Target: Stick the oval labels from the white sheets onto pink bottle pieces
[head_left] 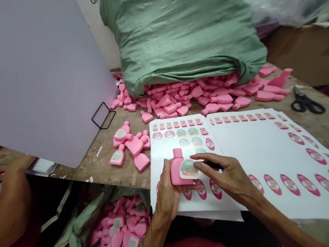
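My left hand (166, 194) is closed around a small pink plastic bottle (175, 172), upright with its cap at the top. An oval-topped green and cream label sticker (188, 169) lies over the bottle's front and reaches past its right side. The thumb and forefinger of my right hand (230, 175) pinch that sticker's right edge. A slim black tool (213, 165) also shows in the right hand; its tip is hidden. Below both hands lies a printed sticker sheet (168, 154) with pink and green labels, some of its middle bare.
A second sheet (246, 142) lies to the right, near black-handled scissors (307, 104). Loose pink bottles (174, 102) spill from a green sack (183, 30). A few bottles (134, 146) sit at left; more fill an open bag (120, 235) below. A co-worker's arm (8, 208) shows beyond a grey panel (37, 74).
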The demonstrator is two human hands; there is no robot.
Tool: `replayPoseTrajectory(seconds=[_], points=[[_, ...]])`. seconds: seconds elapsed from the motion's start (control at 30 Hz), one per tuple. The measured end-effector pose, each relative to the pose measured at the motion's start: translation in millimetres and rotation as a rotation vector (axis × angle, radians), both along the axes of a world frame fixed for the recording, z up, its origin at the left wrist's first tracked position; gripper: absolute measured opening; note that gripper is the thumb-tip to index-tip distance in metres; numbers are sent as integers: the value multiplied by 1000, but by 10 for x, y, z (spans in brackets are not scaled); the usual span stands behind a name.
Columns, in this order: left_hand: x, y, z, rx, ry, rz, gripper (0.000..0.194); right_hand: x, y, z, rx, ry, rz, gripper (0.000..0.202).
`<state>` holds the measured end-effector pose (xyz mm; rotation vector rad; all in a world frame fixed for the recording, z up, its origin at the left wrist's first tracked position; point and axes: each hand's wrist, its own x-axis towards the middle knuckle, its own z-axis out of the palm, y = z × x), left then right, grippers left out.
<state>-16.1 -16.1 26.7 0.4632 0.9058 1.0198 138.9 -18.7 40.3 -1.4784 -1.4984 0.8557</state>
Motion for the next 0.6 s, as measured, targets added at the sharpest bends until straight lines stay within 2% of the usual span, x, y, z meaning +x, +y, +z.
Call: replayPoseTrajectory(seconds=[0.1, 0.23, 0.6], points=[[22, -11, 45, 26, 8, -11, 49, -86, -1, 24, 7, 9, 11, 27], [14, -20, 21, 44, -18, -15, 52, -115, -6, 15, 17, 19, 31, 24], [-19, -15, -3, 69, -26, -10, 48, -149, -8, -82, 159, -129, 23, 21]])
